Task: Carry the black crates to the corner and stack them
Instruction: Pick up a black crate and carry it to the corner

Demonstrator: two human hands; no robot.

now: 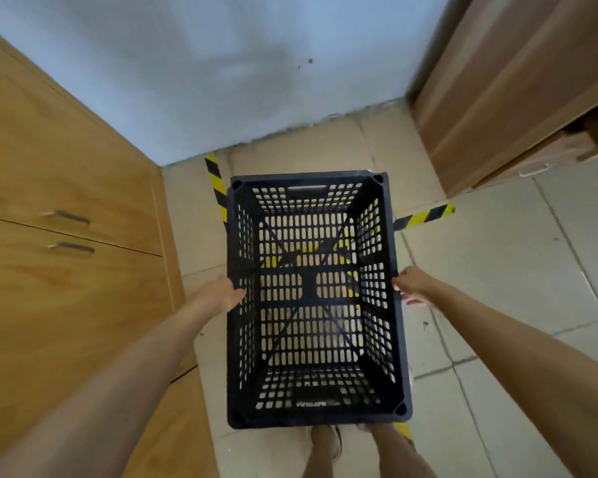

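One black perforated plastic crate [313, 298] fills the middle of the view, open side up and empty. My left hand [223, 293] grips its left long wall near the rim. My right hand [413, 286] grips the right long wall at the same height. The crate hangs above a floor area marked by yellow-and-black striped tape [425, 216], which shows through the holes in its bottom. Whether the crate touches the floor I cannot tell. No other crate is in sight.
A wooden cabinet with two metal handles [69, 232] lines the left side. A grey-blue wall [221, 70] closes the corner ahead. Wooden furniture [518, 81] stands at the right. Beige floor tiles [515, 257] spread to the right. My legs show below the crate.
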